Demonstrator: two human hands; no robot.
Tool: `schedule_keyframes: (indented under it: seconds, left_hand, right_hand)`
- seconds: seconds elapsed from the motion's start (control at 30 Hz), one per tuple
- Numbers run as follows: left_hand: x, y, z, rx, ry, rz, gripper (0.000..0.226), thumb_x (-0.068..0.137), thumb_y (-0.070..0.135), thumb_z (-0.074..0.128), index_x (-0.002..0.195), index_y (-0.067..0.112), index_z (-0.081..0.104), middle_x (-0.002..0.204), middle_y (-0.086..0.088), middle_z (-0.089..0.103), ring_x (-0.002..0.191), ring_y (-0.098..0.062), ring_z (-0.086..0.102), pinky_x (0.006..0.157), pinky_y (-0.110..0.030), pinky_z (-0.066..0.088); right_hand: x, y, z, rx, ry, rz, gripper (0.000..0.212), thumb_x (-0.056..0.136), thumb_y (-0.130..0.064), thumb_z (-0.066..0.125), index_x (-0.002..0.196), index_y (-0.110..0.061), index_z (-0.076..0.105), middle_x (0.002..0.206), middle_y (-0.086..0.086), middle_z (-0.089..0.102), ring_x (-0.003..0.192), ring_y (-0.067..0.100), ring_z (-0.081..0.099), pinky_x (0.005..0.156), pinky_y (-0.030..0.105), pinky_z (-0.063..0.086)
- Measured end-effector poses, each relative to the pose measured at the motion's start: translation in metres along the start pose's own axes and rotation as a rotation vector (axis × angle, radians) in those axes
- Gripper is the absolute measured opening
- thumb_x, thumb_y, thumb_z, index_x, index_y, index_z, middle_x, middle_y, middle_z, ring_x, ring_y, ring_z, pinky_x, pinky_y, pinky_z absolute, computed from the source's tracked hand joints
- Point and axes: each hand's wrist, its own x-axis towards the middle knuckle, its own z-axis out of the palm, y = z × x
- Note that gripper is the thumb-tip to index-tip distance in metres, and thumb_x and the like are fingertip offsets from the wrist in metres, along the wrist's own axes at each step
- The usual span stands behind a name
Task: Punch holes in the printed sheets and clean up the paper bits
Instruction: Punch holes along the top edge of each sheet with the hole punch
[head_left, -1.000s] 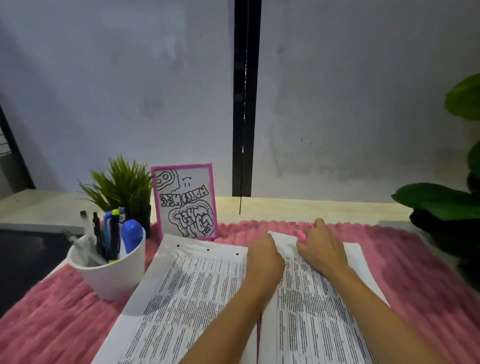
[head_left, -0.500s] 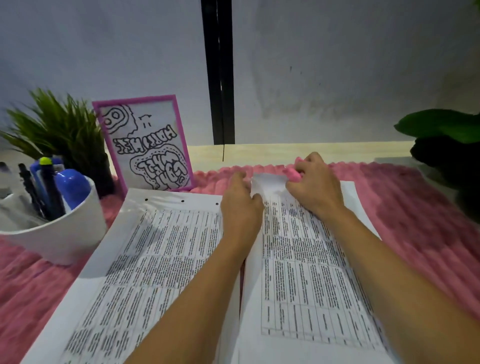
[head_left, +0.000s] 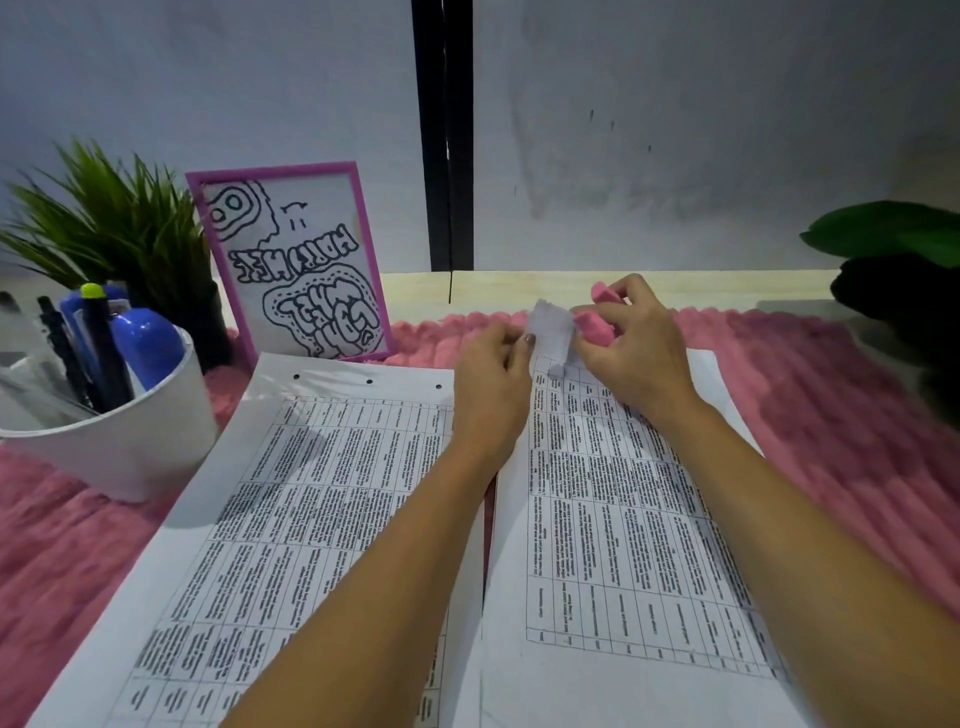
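Two printed sheets lie side by side on a pink fluffy mat (head_left: 810, 415). The left sheet (head_left: 291, 519) shows three punched holes along its far edge. The right sheet (head_left: 623, 545) has its far edge lifted and curled up. My left hand (head_left: 491, 384) pinches that lifted edge from the left. My right hand (head_left: 634, 353) grips a small pink hole punch (head_left: 592, 325) at the same edge; most of the punch is hidden by my fingers. No loose paper bits can be made out.
A white cup (head_left: 119, 436) with pens and a blue marker stands at the left. Behind it are a small green plant (head_left: 114, 228) and a pink-framed drawing (head_left: 296, 265). A dark pot with large leaves (head_left: 898, 280) is at the far right. A grey wall runs behind the desk.
The sheet's far edge has risen from flat to curled up between my hands. My left hand went from resting on the paper to pinching it. The view has shifted.
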Motion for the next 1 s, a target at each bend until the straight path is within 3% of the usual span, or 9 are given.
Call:
schedule_keyframes:
  seconds: [0.1, 0.27, 0.37, 0.43, 0.5, 0.63, 0.77, 0.9, 1.0]
  left_hand:
    - [0.001, 0.0, 0.0, -0.034, 0.002, -0.012, 0.015, 0.099, 0.014, 0.055, 0.086, 0.014, 0.064, 0.082, -0.02, 0.069, 0.068, -0.032, 0.061, 0.073, -0.048, 0.055]
    - [0.002, -0.002, -0.003, -0.082, 0.009, -0.054, 0.02, 0.098, 0.013, 0.057, 0.081, 0.023, 0.06, 0.081, -0.014, 0.067, 0.074, -0.018, 0.058, 0.077, -0.044, 0.056]
    - [0.002, -0.004, -0.004, -0.11, 0.015, -0.063, 0.026, 0.097, 0.012, 0.058, 0.076, 0.026, 0.059, 0.078, -0.014, 0.065, 0.074, -0.016, 0.055, 0.071, -0.038, 0.052]
    - [0.002, -0.004, -0.004, -0.125, 0.021, -0.069, 0.02, 0.096, 0.012, 0.06, 0.077, 0.019, 0.063, 0.08, -0.023, 0.068, 0.071, -0.018, 0.056, 0.073, -0.046, 0.055]
    - [0.002, -0.004, -0.004, -0.138, 0.021, -0.08, 0.015, 0.095, 0.012, 0.061, 0.082, 0.011, 0.068, 0.084, -0.025, 0.069, 0.069, -0.028, 0.062, 0.078, -0.051, 0.055]
    - [0.003, -0.007, -0.003, -0.139, 0.025, -0.093, 0.015, 0.095, 0.014, 0.061, 0.089, 0.004, 0.07, 0.085, -0.022, 0.071, 0.08, -0.038, 0.067, 0.08, -0.054, 0.055]
    - [0.004, -0.011, -0.002, -0.123, 0.024, -0.076, 0.02, 0.096, 0.016, 0.06, 0.086, 0.0, 0.069, 0.081, -0.027, 0.068, 0.069, -0.037, 0.064, 0.073, -0.055, 0.054]
    - [0.004, -0.01, -0.001, -0.102, 0.016, -0.052, 0.018, 0.097, 0.015, 0.059, 0.085, 0.005, 0.068, 0.077, -0.025, 0.066, 0.061, -0.016, 0.051, 0.058, -0.036, 0.049]
    - [0.004, -0.012, 0.0, -0.098, 0.008, -0.05, 0.014, 0.097, 0.016, 0.058, 0.086, 0.013, 0.067, 0.079, -0.023, 0.067, 0.063, -0.018, 0.05, 0.059, -0.04, 0.049]
  right_hand:
    - [-0.002, 0.001, 0.001, 0.022, 0.012, -0.02, 0.02, 0.085, -0.022, 0.07, 0.1, -0.01, 0.076, 0.102, 0.003, 0.051, 0.083, 0.018, 0.055, 0.071, 0.032, 0.051]
    - [0.013, 0.002, -0.015, 0.31, 0.179, 0.094, 0.053, 0.084, -0.029, 0.073, 0.134, -0.02, 0.058, 0.094, -0.003, 0.046, 0.077, 0.006, 0.047, 0.079, 0.024, 0.052]
    - [0.035, -0.011, -0.037, 0.658, 0.326, 0.186, 0.071, 0.087, -0.042, 0.067, 0.15, -0.029, 0.035, 0.084, 0.006, 0.042, 0.064, 0.011, 0.038, 0.061, 0.02, 0.042]
    - [0.053, -0.02, -0.044, 0.816, 0.339, 0.259, 0.074, 0.092, -0.042, 0.061, 0.154, -0.028, 0.023, 0.085, 0.009, 0.047, 0.058, 0.012, 0.04, 0.05, 0.023, 0.038]
    - [0.071, -0.028, -0.044, 0.986, 0.339, 0.352, 0.065, 0.091, -0.041, 0.06, 0.147, -0.017, 0.036, 0.084, 0.007, 0.053, 0.056, 0.011, 0.048, 0.047, 0.025, 0.041]
    - [0.094, -0.036, -0.031, 1.288, 0.312, 0.516, 0.019, 0.089, -0.026, 0.061, 0.096, -0.008, 0.057, 0.08, 0.005, 0.054, 0.059, 0.014, 0.053, 0.056, 0.027, 0.044]
    - [0.094, -0.033, -0.012, 1.384, 0.296, 0.495, 0.021, 0.072, -0.027, 0.063, 0.085, -0.011, 0.058, 0.071, 0.004, 0.054, 0.053, 0.014, 0.05, 0.049, 0.024, 0.041]
    - [0.087, -0.028, 0.001, 1.362, 0.267, 0.466, 0.018, 0.083, -0.027, 0.059, 0.085, -0.009, 0.057, 0.067, 0.002, 0.054, 0.051, 0.014, 0.05, 0.047, 0.023, 0.041]
    - [0.087, -0.027, 0.002, 1.399, 0.275, 0.466, 0.018, 0.089, -0.026, 0.056, 0.088, -0.008, 0.055, 0.067, 0.003, 0.053, 0.051, 0.014, 0.05, 0.048, 0.024, 0.042]
